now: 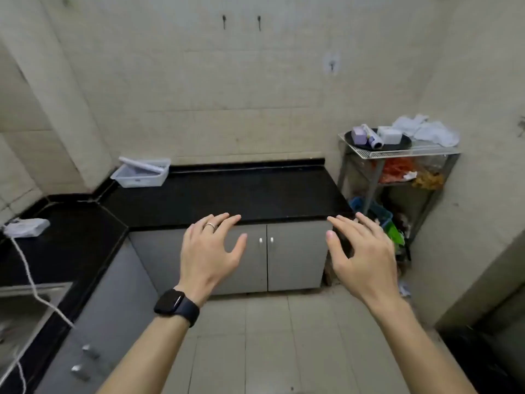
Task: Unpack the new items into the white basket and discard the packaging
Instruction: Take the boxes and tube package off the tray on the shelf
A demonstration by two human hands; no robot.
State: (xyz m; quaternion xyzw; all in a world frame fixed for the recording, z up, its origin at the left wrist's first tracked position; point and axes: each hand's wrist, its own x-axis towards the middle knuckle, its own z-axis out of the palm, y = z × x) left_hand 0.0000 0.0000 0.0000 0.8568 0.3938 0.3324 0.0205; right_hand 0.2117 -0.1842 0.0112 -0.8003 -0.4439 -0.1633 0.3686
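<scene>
**Hands.** Your left hand [210, 251], with a black wristwatch [176, 307] and a plain ring [210, 225], has its fingers spread and holds nothing. Your right hand [360, 257] is likewise spread and empty. Both hover in front of the front edge of the black stone counter [241, 194], well apart from every item.

**White slotted plastic basket** [142, 182]. It sits at the counter's back left corner, against the wall. It looks light and thin-walled, likely to flex, so take it by the rim if you move it. A white roll-shaped item [142, 165] lies slantwise across it.

**New items.** These stand on a black round tray [406, 143] on the top shelf of the white wire rack [397, 153], beside the counter's right end.
- Small lilac carton [358, 135]: probably light and crushable; pinch its side faces.
- Pale tube [373, 137], lying tilted: smooth and apt to roll; grip it around the middle.
- White squarish box [390, 135]: stiff-looking; hold opposite faces.

**Packaging.** Crumpled white wrapping [431, 132] lies at the rack's back right corner. It is soft and nearly weightless by the look of it, so gather it in a fist.

**Writing.** None is legible. Print on the tube and a small mark on the basket's front wall are too small to read.
</scene>
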